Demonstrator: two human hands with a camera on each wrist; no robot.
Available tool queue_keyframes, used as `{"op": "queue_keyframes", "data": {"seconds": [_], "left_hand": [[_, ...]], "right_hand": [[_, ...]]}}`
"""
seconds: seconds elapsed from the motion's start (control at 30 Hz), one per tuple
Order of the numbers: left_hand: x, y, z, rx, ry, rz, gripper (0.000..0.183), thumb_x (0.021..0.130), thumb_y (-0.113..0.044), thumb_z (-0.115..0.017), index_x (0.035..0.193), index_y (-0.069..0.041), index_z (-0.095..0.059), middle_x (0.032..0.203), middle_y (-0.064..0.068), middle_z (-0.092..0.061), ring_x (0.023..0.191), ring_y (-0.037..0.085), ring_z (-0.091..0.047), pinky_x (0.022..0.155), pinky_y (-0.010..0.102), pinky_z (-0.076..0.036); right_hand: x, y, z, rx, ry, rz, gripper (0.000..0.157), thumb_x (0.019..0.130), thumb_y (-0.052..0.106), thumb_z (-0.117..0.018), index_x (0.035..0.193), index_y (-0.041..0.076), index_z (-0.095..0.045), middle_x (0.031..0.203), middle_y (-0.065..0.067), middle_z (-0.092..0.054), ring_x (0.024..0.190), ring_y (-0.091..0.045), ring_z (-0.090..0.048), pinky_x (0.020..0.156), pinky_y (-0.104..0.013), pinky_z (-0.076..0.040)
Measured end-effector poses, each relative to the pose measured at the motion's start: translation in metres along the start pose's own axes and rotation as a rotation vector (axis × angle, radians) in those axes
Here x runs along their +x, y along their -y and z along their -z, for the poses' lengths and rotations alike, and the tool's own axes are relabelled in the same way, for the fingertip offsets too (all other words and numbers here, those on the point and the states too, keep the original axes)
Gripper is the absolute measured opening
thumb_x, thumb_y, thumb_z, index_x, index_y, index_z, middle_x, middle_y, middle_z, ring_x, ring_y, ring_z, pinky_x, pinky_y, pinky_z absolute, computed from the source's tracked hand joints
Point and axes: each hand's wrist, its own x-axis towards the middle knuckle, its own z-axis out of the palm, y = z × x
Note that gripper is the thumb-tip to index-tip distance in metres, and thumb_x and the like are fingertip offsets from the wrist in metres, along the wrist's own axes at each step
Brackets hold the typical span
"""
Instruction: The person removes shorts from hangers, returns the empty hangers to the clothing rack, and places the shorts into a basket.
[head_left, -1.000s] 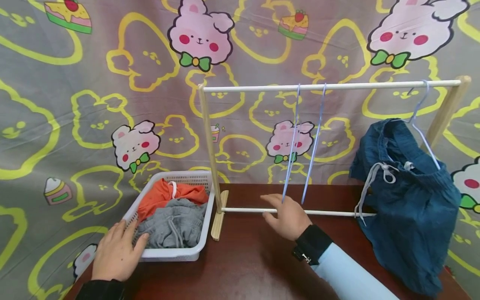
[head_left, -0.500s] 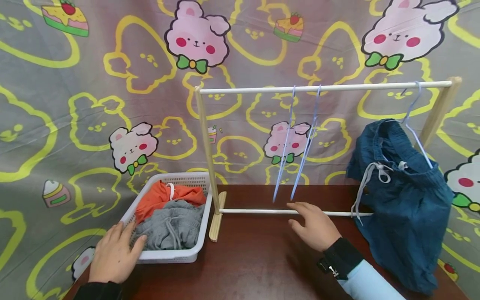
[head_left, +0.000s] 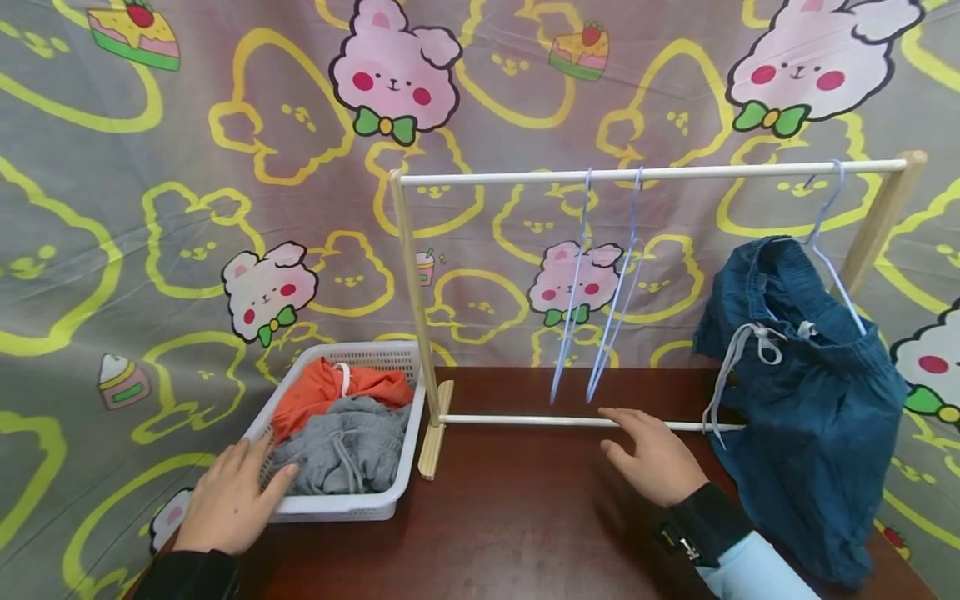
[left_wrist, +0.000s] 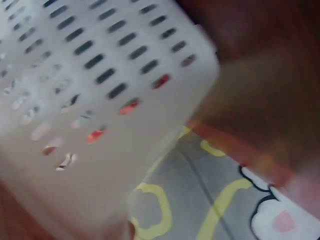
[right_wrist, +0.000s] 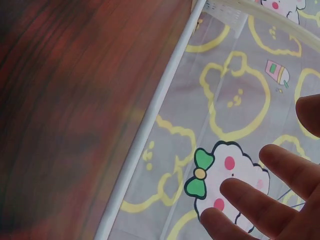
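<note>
My left hand [head_left: 232, 496] rests with relaxed fingers on the left edge of a white plastic basket [head_left: 388, 506]. An orange garment with a white drawstring [head_left: 311, 400] and grey drawstring shorts [head_left: 341, 454] lie inside. In the left wrist view the slotted basket wall [left_wrist: 100, 145] fills much of the frame. My right hand [head_left: 652, 457] holds nothing and hovers over the table, its fingers [right_wrist: 265, 205] spread in the right wrist view. Two bare light-blue hangers [head_left: 574, 287] [head_left: 619, 304] hang from the rack's top rail [head_left: 487, 178], beyond that hand.
Blue drawstring shorts [head_left: 817, 433] hang on another hanger [head_left: 831, 208] at the right end of the wooden rack [head_left: 411, 275]. A white lower rod [head_left: 517, 421] runs across near the brown table [head_left: 495, 533]. Behind stands a cartoon-patterned cloth [head_left: 187, 317].
My right hand has drawn away from the two bare hangers, to the right and toward me. Their lower ends have swung left, then slightly back. My left hand stays at the basket.
</note>
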Motion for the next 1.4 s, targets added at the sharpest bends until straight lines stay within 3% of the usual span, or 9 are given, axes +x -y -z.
{"op": "queue_keyframes", "data": {"seconds": [0.1,0.23,0.57,0.8,1.07,1.23,1.4], "left_hand": [[0.003,-0.007,0.006,0.007,0.012,-0.016,0.102,0.097,-0.075,-0.034,0.148,0.013,-0.033,0.145,0.047,-0.026,0.132,0.064,-0.026,0.102,0.078,-0.023],[0.008,-0.023,0.019,-0.002,-0.028,-0.077,0.095,0.099,-0.069,-0.039,0.147,0.013,-0.035,0.145,0.044,-0.033,0.130,0.060,-0.035,0.100,0.076,-0.028],[0.030,-0.095,0.061,-0.137,-0.108,-0.267,0.084,0.102,-0.059,-0.045,0.154,0.005,-0.031,0.152,0.030,-0.038,0.136,0.048,-0.039,0.109,0.067,-0.029],[0.054,-0.135,0.080,-0.202,-0.098,-0.325,0.082,0.104,-0.060,-0.040,0.158,0.000,-0.026,0.156,0.028,-0.035,0.141,0.046,-0.035,0.112,0.063,-0.027],[0.087,-0.172,0.086,-0.344,-0.082,-0.349,0.080,0.104,-0.060,-0.037,0.162,-0.009,-0.018,0.160,0.022,-0.031,0.145,0.040,-0.033,0.113,0.061,-0.028],[0.105,-0.188,0.085,-0.494,-0.105,-0.377,0.080,0.105,-0.059,-0.037,0.163,-0.011,-0.013,0.159,0.022,-0.031,0.143,0.039,-0.036,0.111,0.059,-0.033],[0.123,-0.199,0.082,-0.680,-0.118,-0.366,0.077,0.107,-0.051,-0.041,0.163,-0.009,-0.009,0.162,0.023,-0.025,0.146,0.039,-0.031,0.112,0.058,-0.032]], "right_hand": [[-0.002,-0.002,0.000,0.000,0.003,-0.006,0.050,0.096,0.032,-0.068,0.141,0.012,-0.059,0.139,-0.016,-0.058,0.129,-0.041,-0.051,0.102,-0.064,-0.041],[-0.002,-0.004,0.001,-0.002,-0.008,0.002,0.050,0.096,0.032,-0.068,0.141,0.012,-0.059,0.139,-0.016,-0.059,0.129,-0.040,-0.052,0.102,-0.064,-0.041],[-0.004,-0.005,0.001,0.011,0.005,-0.023,0.051,0.096,0.033,-0.069,0.141,0.012,-0.060,0.139,-0.016,-0.059,0.128,-0.040,-0.053,0.101,-0.064,-0.042],[-0.007,-0.002,-0.001,0.023,0.021,-0.046,0.050,0.095,0.034,-0.069,0.140,0.012,-0.060,0.138,-0.015,-0.059,0.127,-0.039,-0.053,0.101,-0.063,-0.042],[-0.009,-0.001,-0.001,0.016,0.023,-0.061,0.047,0.096,0.033,-0.068,0.138,0.012,-0.062,0.137,-0.014,-0.060,0.127,-0.038,-0.054,0.101,-0.063,-0.042],[-0.010,-0.002,0.000,0.014,0.025,-0.064,0.046,0.096,0.032,-0.068,0.137,0.011,-0.062,0.136,-0.014,-0.061,0.126,-0.037,-0.055,0.101,-0.062,-0.043],[-0.012,-0.003,0.000,0.014,0.012,-0.056,0.046,0.096,0.030,-0.069,0.136,0.010,-0.063,0.134,-0.014,-0.062,0.125,-0.038,-0.056,0.101,-0.062,-0.043]]}}
